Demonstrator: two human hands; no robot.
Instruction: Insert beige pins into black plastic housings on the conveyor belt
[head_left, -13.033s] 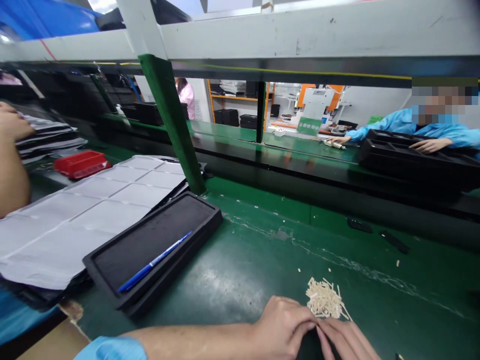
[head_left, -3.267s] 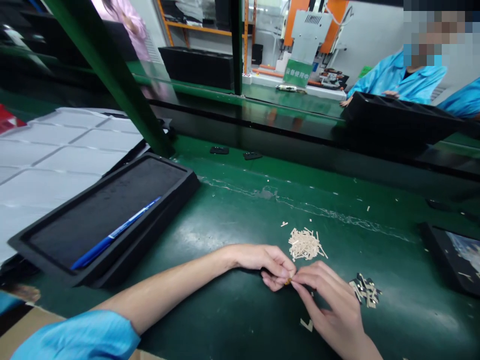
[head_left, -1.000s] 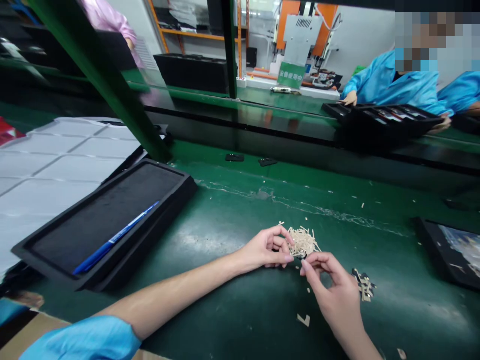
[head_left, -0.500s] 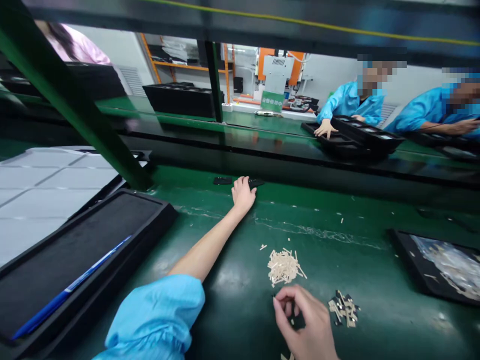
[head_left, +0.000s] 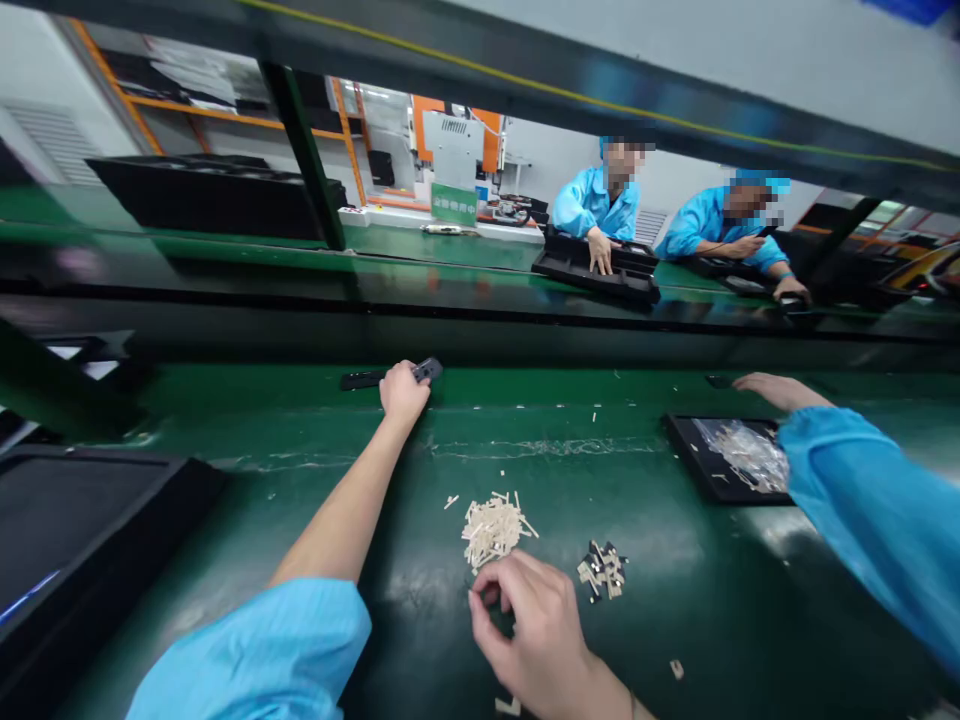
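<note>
My left hand (head_left: 405, 395) reaches to the far side of the green bench (head_left: 300, 510), its fingers closed on a thin black phone-like plate with holes at one end (head_left: 427, 371). Another flat black plate (head_left: 361, 380) lies just left of that hand. Near me, my right hand (head_left: 529, 615) is curled with thumb and forefinger pinched together. What it may hold is too small to make out. A pile of short beige strips (head_left: 493, 528) lies just beyond the right hand, and a smaller heap of black and beige bits (head_left: 602, 571) is to its right.
From the right, a co-worker's hand (head_left: 784, 390) reaches over a black tray (head_left: 690, 450) with a clear bag (head_left: 750, 455). At left stands a black foam tray (head_left: 172, 480) with a blue pen (head_left: 30, 597). Two people in blue work across the line beside black trays (head_left: 600, 280).
The view has swung right. A co-worker's arm has come in at the right. My left hand now lifts one end of the black plate; my right hand stays pinched near the strips.
</note>
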